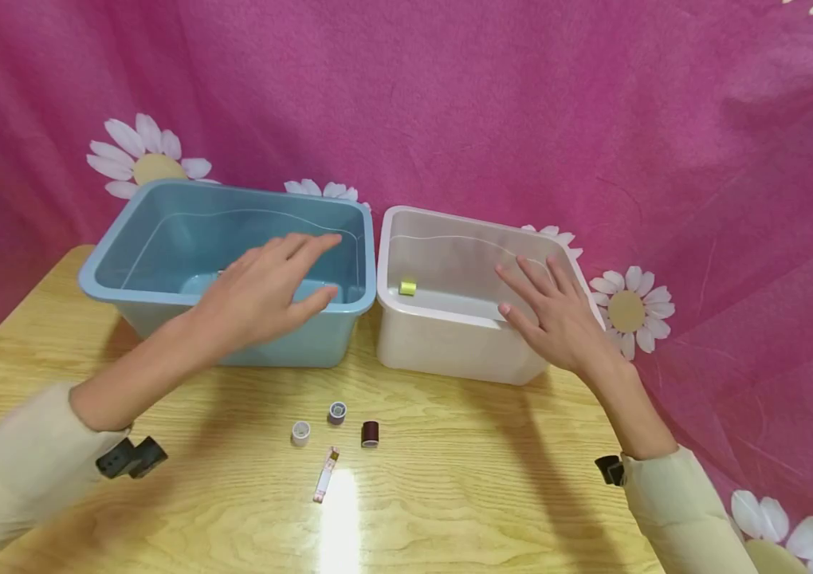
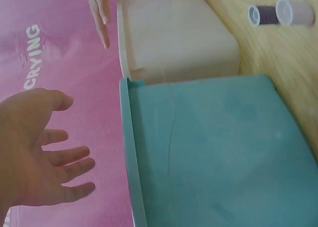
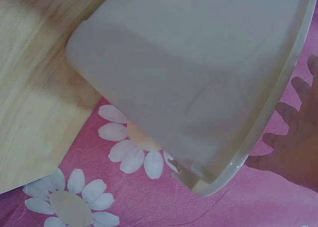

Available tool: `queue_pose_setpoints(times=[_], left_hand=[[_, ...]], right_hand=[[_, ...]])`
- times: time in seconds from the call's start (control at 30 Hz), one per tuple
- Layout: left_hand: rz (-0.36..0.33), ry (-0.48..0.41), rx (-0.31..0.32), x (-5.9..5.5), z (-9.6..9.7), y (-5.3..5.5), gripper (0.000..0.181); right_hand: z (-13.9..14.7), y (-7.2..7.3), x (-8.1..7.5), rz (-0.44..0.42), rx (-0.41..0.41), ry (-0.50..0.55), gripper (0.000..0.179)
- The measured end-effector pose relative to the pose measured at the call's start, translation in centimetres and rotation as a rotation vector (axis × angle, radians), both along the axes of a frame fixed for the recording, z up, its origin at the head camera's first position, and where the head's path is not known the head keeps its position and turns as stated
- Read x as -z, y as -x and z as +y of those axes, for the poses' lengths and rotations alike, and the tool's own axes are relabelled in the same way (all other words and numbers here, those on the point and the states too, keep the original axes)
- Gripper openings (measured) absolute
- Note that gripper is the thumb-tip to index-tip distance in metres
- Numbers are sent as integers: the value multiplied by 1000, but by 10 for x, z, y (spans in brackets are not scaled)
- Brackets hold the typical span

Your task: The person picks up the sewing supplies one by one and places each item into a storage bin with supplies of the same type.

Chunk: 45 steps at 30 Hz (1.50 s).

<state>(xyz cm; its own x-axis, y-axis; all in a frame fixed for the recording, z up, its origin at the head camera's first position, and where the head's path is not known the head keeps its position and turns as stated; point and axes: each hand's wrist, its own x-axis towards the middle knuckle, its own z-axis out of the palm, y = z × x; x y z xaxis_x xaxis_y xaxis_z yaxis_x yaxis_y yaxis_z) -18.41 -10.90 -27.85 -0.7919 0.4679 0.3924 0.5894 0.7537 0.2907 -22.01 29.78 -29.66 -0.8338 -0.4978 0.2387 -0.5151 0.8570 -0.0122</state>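
My left hand (image 1: 263, 287) hovers over the blue bin (image 1: 292, 343), its fingers extended and holding nothing. Above the right part of the white bin (image 1: 449, 343) is my right hand (image 1: 557, 319), fingers spread, also with nothing in it. Inside the white bin lies a yellow-green thread spool (image 1: 407, 288). On the table in front of the bins are a white spool (image 1: 300, 433), a dark grey spool (image 1: 337, 412) and a dark brown spool (image 1: 370, 434). Nearer to me lies a narrow pink-and-white patterned strip (image 1: 325, 475). My left hand hides part of the blue bin's inside.
The two bins stand side by side along the back of the wooden table (image 1: 449, 494). Close behind them hangs a pink cloth (image 1: 449, 104) printed with white flowers; it also runs down the table's right side.
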Motion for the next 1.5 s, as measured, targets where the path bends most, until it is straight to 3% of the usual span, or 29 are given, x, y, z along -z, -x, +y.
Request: queue_pose_setpoints(times=[0.23,0.6,0.97,1.27,1.5], left_hand=[[31,-96,30,8,1,-18,57],[-68,-341,99,27,2,-41,40],[-173,-354,124,57,8,-52,35],[-372,-324,95,85,14,-68,24],[-500,-342,179,109,18,-77,21]], right_hand=[[6,-5,6,-13,-4,-4,56],[11,-15,16,-40,15,31,52],[16,-24,24,-39,15,48,47],[17,-29,26,-79,71,22,51],[17,-30,29,-79,81,45,51]])
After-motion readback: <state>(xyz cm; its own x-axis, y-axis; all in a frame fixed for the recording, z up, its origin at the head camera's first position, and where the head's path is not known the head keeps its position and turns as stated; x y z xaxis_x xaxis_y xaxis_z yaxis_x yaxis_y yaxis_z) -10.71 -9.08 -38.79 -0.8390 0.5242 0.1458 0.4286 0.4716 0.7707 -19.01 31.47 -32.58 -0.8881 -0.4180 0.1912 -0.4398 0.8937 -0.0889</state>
